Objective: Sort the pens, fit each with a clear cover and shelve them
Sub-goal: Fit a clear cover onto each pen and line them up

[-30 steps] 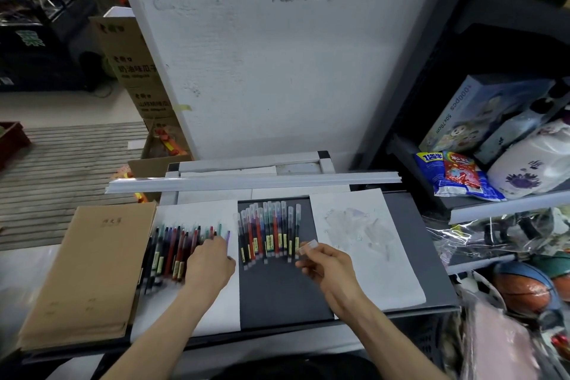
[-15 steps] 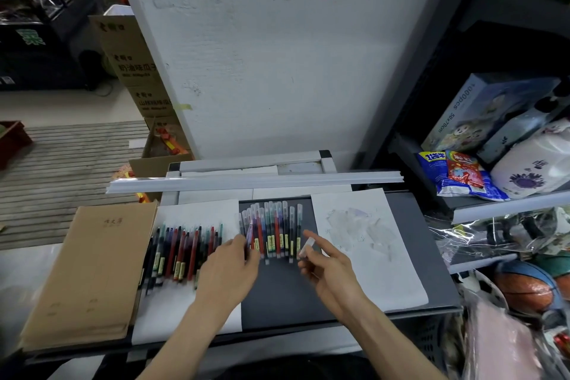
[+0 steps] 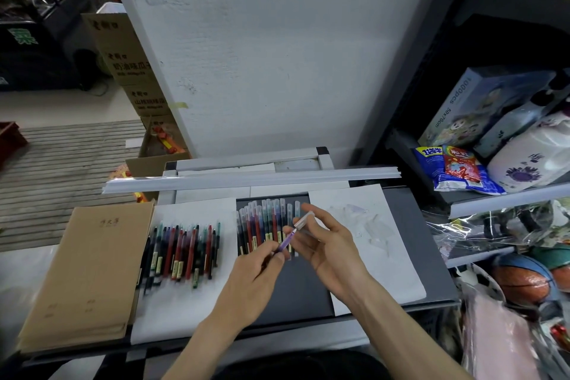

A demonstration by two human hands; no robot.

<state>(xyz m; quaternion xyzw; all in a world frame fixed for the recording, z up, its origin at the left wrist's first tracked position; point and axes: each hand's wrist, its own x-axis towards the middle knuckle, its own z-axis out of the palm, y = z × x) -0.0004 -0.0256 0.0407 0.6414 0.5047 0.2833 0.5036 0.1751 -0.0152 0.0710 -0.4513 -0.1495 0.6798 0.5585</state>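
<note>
Head view: dark worktop (image 3: 296, 293), bare between the wrists down to its front edge. Uncapped pens (image 3: 182, 250) lie on left paper sheet (image 3: 191, 311); capped row (image 3: 262, 225) centre. Left hand (image 3: 253, 274) pinches purple pen (image 3: 285, 243), tip at mouth of clear cover (image 3: 303, 220) pinched by right hand (image 3: 330, 247).

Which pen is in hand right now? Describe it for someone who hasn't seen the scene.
On the dark tray below the white wall lies a row of capped pens. Just in front, the left hand pinches a purple pen, tip toward the clear cover in the right hand. It is the only pen lifted off the surface.
</note>
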